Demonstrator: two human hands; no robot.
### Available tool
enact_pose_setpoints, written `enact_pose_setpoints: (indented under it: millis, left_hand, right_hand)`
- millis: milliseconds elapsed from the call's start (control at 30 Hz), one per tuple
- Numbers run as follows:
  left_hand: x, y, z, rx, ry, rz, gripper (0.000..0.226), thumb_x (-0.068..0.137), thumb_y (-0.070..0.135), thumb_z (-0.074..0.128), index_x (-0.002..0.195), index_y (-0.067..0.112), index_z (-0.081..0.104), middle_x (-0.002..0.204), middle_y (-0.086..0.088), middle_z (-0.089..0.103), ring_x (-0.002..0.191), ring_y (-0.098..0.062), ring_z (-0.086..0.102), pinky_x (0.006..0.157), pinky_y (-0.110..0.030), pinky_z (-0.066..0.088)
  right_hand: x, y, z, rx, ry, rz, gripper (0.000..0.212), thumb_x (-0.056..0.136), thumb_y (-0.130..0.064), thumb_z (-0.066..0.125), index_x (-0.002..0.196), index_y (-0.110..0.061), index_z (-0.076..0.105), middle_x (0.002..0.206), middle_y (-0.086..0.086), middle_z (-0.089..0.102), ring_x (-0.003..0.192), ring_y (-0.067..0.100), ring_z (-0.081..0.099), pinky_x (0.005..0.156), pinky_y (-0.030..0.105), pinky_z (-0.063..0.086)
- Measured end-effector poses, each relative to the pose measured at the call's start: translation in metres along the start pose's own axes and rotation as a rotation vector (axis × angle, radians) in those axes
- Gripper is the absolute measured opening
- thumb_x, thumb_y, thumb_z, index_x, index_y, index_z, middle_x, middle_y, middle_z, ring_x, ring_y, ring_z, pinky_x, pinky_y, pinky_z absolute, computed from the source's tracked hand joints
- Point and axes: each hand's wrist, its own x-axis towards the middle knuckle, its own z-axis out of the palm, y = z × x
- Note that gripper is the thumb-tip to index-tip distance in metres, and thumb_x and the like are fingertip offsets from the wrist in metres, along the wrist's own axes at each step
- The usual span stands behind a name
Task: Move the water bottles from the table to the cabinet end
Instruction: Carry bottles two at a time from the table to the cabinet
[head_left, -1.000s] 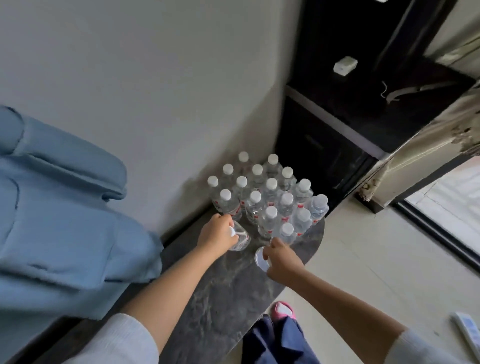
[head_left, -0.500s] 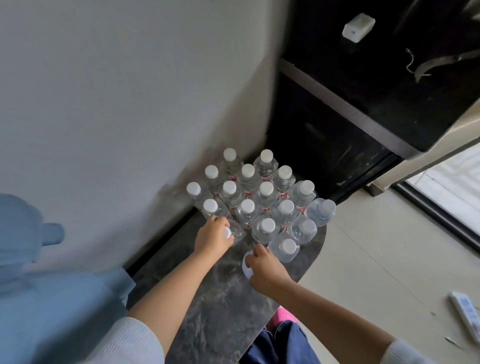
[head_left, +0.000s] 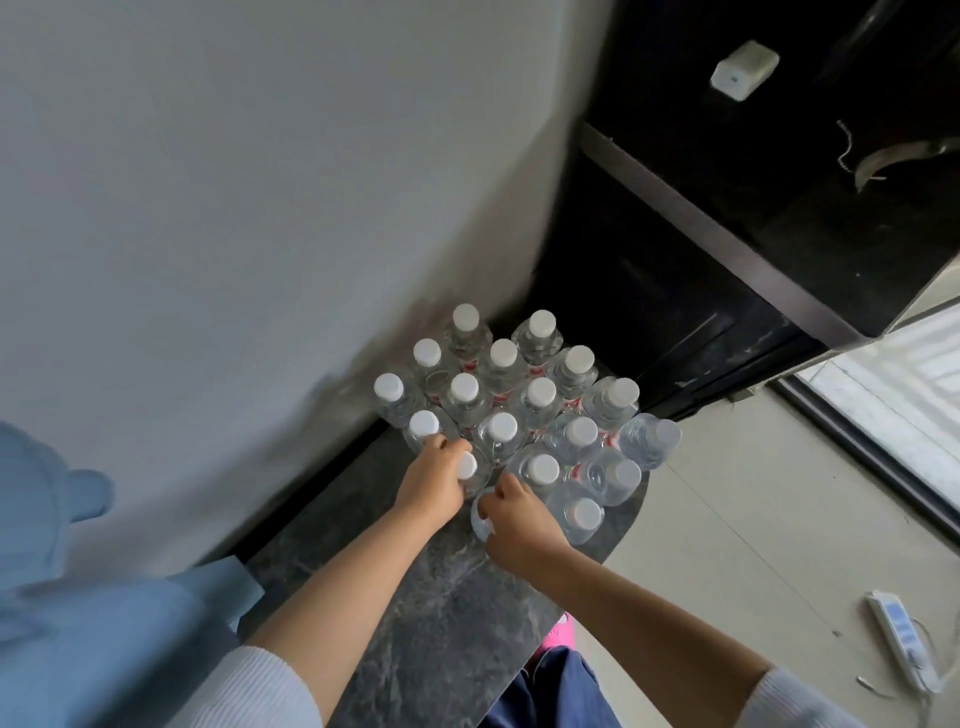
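Water bottles (head_left: 524, 410) — clear, white-capped, clustered — each hand's fingers (head_left: 441, 448) curl round one.

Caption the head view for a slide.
Both hands, left hand and right hand, grip clear white-capped water bottles on dark marble table.

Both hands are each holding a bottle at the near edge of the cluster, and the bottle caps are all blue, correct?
Not quite: the head view shows white caps, not blue. The rest holds: the left hand and the right hand each hold a bottle at the cluster's near edge on the dark table.
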Motion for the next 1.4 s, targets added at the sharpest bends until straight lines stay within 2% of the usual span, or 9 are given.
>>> enact_pose_setpoints:
  millis: [100,233,600,733,867,1100,1267,1333,1400]
  left_hand:
    - [-0.005,-0.011,-0.001,-0.069,-0.016,-0.001,0.046,0.086,0.0,0.053,0.13,0.011,0.046,0.134,-0.013,0.046,0.119,-0.03,0.052,0.099,-0.036,0.044]
    - [-0.023,-0.03,0.0,-0.087,-0.01,-0.05,0.053,0.087,0.003,0.052,0.137,0.013,0.039,0.138,-0.01,0.043,0.123,-0.027,0.05,0.099,-0.034,0.044]
    - [-0.1,-0.056,0.022,-0.201,0.125,-0.203,0.038,0.095,0.015,0.046,0.133,0.012,0.047,0.135,-0.005,0.048,0.119,-0.017,0.053,0.094,-0.024,0.043]
    - [-0.139,-0.05,0.04,-0.255,0.201,-0.308,0.037,0.095,0.015,0.045,0.132,0.013,0.047,0.137,-0.004,0.047,0.12,-0.018,0.052,0.094,-0.024,0.043]
    - [-0.179,-0.04,0.059,-0.299,0.277,-0.438,0.035,0.095,0.016,0.045,0.13,0.012,0.049,0.135,-0.005,0.048,0.118,-0.021,0.053,0.094,-0.026,0.042]
    - [-0.265,-0.038,0.069,-0.334,0.426,-0.788,0.031,0.094,0.016,0.043,0.12,0.008,0.059,0.127,-0.011,0.059,0.117,-0.024,0.056,0.096,-0.028,0.041]
    - [-0.383,-0.057,0.1,-0.309,0.524,-1.085,0.031,0.094,0.019,0.044,0.12,0.012,0.059,0.125,-0.009,0.061,0.118,-0.025,0.055,0.095,-0.032,0.046]
    - [-0.431,-0.062,0.122,-0.321,0.563,-1.19,0.032,0.094,0.021,0.045,0.121,0.011,0.057,0.127,-0.009,0.058,0.121,-0.024,0.051,0.097,-0.032,0.045]
    - [-0.481,-0.063,0.148,-0.319,0.581,-1.303,0.033,0.093,0.022,0.045,0.123,0.01,0.054,0.129,-0.009,0.054,0.122,-0.024,0.047,0.097,-0.032,0.044]
  right_hand:
    - [0.003,-0.006,-0.005,-0.032,-0.018,0.015,0.031,0.086,-0.003,0.049,0.118,-0.003,0.051,0.128,0.016,0.039,0.118,0.032,0.044,0.08,0.036,0.044]
    - [0.008,-0.01,-0.01,-0.061,-0.042,0.011,0.034,0.086,-0.007,0.053,0.12,-0.007,0.052,0.13,0.015,0.038,0.118,0.034,0.046,0.093,0.038,0.046]
    - [0.01,-0.008,-0.008,-0.135,-0.016,0.012,0.03,0.084,-0.008,0.055,0.114,-0.007,0.054,0.131,0.015,0.039,0.116,0.032,0.048,0.094,0.037,0.046]
    - [0.0,-0.008,-0.009,-0.316,-0.04,-0.077,0.037,0.09,-0.01,0.051,0.126,-0.009,0.047,0.136,0.016,0.037,0.123,0.033,0.045,0.1,0.038,0.044]
    - [-0.018,-0.018,-0.01,-0.558,-0.004,-0.163,0.048,0.093,-0.015,0.047,0.139,-0.013,0.034,0.145,0.016,0.03,0.134,0.031,0.033,0.105,0.04,0.042]
    - [-0.076,-0.09,0.018,-0.775,-0.044,-0.515,0.042,0.091,-0.013,0.046,0.133,-0.008,0.044,0.137,0.013,0.04,0.131,0.03,0.035,0.106,0.039,0.037]
    - [-0.151,-0.182,0.083,-0.861,-0.101,-0.907,0.045,0.091,-0.012,0.048,0.135,-0.011,0.043,0.144,0.012,0.038,0.135,0.03,0.033,0.108,0.039,0.036]
    - [-0.186,-0.212,0.115,-0.942,-0.11,-1.058,0.039,0.091,-0.011,0.047,0.13,-0.01,0.049,0.142,0.012,0.043,0.136,0.03,0.034,0.109,0.039,0.036]
    - [-0.223,-0.237,0.151,-1.013,-0.124,-1.206,0.029,0.09,-0.008,0.047,0.117,-0.008,0.059,0.129,0.012,0.056,0.129,0.028,0.045,0.107,0.036,0.04]
